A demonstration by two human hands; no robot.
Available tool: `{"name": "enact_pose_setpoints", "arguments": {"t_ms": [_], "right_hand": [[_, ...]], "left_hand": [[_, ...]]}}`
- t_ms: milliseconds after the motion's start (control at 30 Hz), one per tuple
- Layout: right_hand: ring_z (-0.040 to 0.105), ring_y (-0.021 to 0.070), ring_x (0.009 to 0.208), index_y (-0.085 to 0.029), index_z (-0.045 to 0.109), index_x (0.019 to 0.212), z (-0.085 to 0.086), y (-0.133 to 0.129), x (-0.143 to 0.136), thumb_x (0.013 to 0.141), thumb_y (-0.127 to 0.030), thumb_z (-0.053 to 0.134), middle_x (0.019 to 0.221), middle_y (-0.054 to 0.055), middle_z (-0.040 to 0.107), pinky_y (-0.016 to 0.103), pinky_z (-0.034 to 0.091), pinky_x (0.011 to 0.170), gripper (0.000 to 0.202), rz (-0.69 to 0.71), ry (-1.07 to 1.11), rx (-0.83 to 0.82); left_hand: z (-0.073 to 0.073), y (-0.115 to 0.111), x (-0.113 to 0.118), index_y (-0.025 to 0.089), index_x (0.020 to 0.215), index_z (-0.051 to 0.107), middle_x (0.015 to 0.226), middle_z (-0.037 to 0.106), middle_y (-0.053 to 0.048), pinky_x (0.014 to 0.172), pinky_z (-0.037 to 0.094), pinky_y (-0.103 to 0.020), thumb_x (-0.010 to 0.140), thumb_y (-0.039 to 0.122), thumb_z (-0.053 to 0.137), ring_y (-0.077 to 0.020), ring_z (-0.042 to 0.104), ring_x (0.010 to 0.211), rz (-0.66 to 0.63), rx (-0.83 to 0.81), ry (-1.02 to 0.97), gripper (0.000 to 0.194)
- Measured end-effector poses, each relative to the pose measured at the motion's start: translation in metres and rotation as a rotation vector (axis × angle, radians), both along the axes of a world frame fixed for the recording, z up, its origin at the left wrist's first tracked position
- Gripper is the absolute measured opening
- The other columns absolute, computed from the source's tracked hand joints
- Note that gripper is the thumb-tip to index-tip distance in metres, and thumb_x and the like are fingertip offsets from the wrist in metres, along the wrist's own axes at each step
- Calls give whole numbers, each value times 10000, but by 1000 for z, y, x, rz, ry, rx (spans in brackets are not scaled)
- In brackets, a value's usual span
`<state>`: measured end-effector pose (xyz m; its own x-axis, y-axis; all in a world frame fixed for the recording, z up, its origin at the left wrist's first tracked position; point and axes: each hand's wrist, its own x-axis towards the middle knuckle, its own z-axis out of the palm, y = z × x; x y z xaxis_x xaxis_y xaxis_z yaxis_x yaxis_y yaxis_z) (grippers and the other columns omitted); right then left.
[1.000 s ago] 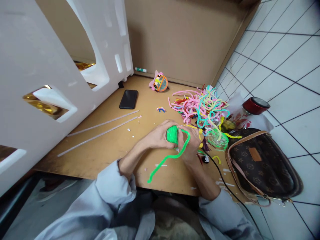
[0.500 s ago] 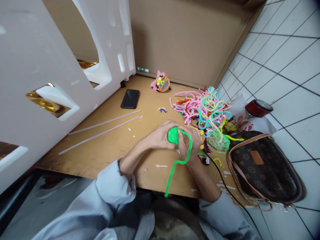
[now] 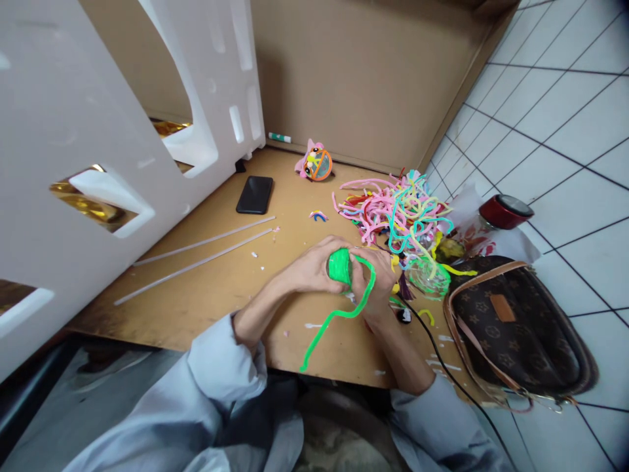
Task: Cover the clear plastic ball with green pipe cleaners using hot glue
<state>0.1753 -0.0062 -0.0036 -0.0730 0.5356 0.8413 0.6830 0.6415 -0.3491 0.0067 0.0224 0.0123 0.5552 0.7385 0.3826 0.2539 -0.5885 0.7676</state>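
Note:
A green wrapped piece (image 3: 339, 267) sits between my two hands above the table's middle. My left hand (image 3: 317, 264) curls round its left side, closed on it. On its right side, my right hand (image 3: 376, 275) is closed, its fingers against the piece. From there a fuzzy green strand (image 3: 339, 314) loops out over the right hand, then hangs down and to the left, its free end near the table's front edge. The hands partly hide the green piece, and its far side cannot be seen.
Right of my hands lie a heap of coloured fuzzy stems (image 3: 388, 213), a green bundle (image 3: 429, 276), a brown bag (image 3: 521, 328) and a red-lidded jar (image 3: 506, 212). A phone (image 3: 254, 195), two white strips (image 3: 196, 265) and a white plastic panel (image 3: 206, 85) are at left.
The hanging end of the green strand has swung left and slightly up. Both hands keep nearly the same place and grasp on the green piece.

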Motion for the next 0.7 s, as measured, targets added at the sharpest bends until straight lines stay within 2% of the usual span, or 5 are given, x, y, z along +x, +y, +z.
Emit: {"name": "enact_pose_setpoints", "arguments": {"t_ms": [467, 633, 700], "right_hand": [[692, 188, 834, -232, 676, 943, 5, 0, 2, 902, -157, 504, 873, 23, 747, 372, 506, 830, 192, 34, -4, -6], [694, 196, 835, -229, 682, 949, 2, 2, 3, 916, -216, 506, 879, 30, 753, 382, 502, 821, 179, 67, 11, 3], [703, 195, 829, -233, 685, 948, 2, 2, 2, 918, -220, 506, 893, 31, 763, 388, 508, 828, 182, 47, 16, -18]], "left_hand": [[-1, 2, -2, 211, 1230, 558, 1285, 547, -93, 1082, 447, -488, 593, 284, 806, -300, 557, 1216, 2, 11, 47, 687], [2, 1, -1, 199, 1230, 566, 1290, 548, -117, 1080, 449, -493, 608, 445, 850, -314, 562, 1218, 22, 0, 78, 727], [1, 1, 0, 205, 1206, 580, 1284, 560, -113, 1079, 448, -491, 611, 452, 850, -311, 565, 1212, 36, 13, 71, 699]]}}
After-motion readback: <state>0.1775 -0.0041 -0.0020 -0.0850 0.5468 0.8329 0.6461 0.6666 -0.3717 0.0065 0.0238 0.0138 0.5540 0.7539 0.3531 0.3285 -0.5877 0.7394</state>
